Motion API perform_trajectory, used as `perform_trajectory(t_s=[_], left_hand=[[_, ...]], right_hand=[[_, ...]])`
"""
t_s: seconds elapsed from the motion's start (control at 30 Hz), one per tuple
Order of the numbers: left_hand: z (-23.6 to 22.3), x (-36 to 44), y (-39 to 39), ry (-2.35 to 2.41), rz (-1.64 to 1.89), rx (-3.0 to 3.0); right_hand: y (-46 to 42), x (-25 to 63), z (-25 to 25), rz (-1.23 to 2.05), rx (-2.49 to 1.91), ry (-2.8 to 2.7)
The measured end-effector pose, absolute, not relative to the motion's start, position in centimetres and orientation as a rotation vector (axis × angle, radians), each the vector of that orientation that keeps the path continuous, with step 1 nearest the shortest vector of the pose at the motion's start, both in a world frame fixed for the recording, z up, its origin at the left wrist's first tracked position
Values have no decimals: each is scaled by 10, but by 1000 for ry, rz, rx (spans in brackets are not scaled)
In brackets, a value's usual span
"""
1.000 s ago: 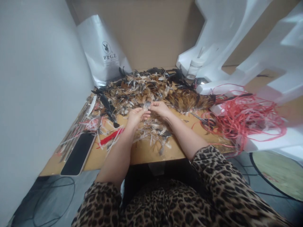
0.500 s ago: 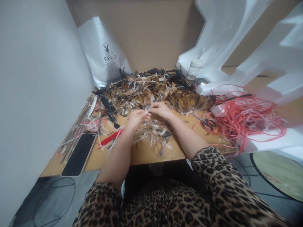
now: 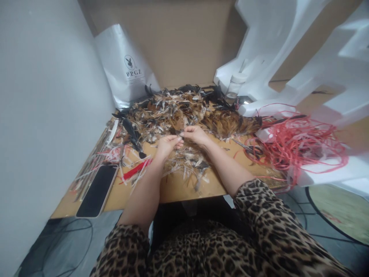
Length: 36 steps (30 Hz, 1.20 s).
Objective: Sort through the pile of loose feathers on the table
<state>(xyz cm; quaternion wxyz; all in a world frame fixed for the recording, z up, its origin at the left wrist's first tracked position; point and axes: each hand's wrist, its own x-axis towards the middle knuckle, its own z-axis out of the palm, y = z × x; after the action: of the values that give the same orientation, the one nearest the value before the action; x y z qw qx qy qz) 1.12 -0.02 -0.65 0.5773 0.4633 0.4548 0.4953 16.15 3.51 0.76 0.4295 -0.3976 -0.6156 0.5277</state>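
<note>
My left hand [image 3: 168, 145] and my right hand [image 3: 195, 135] meet over the table, fingertips almost touching. Both are closed in a pinch on a small feather [image 3: 181, 136], mostly hidden by the fingers. Just beyond them lies a wide heap of brown, white and black feathers [image 3: 170, 105]. Below my hands, loose pale feather scraps [image 3: 187, 159] are scattered over the wooden tabletop [image 3: 175, 188]. A bundle of long black feathers [image 3: 132, 134] rests to the left of my hands.
At left are a phone [image 3: 98, 191], a red strip [image 3: 135, 170] and thin sticks [image 3: 89, 169]. Scissors [image 3: 250, 148] lie at right beside tangled red plastic strings [image 3: 305, 142]. A silver bag [image 3: 123, 69], a lidded jar [image 3: 236, 84] and white foam pieces [image 3: 268, 50] stand behind.
The grey fluff that showed above my fingertips is now mostly out of sight. My fingertips have shifted only slightly, and the surroundings look the same.
</note>
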Motion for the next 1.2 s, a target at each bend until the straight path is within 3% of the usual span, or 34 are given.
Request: perform_trajectory(t_s=[0.33,0.57,0.93,1.07,1.2], left_hand=[[-4,3,1,1025,1260,1028],[-4,-10,9,1001,1425,802],[-6,-10,10,901,1425,750],[-7,-9,9,877,1377,771],[-7,-8,8,873,1314,782]], right_hand=[[41,165,7,1341,-997,-1385],[64,192,-9,901,-1288,-1452],[51,200,-3,138,-1666,-2251],[56,193,-8,281,-1589,-2049],[60,188,-5,980,-1295,-1472]])
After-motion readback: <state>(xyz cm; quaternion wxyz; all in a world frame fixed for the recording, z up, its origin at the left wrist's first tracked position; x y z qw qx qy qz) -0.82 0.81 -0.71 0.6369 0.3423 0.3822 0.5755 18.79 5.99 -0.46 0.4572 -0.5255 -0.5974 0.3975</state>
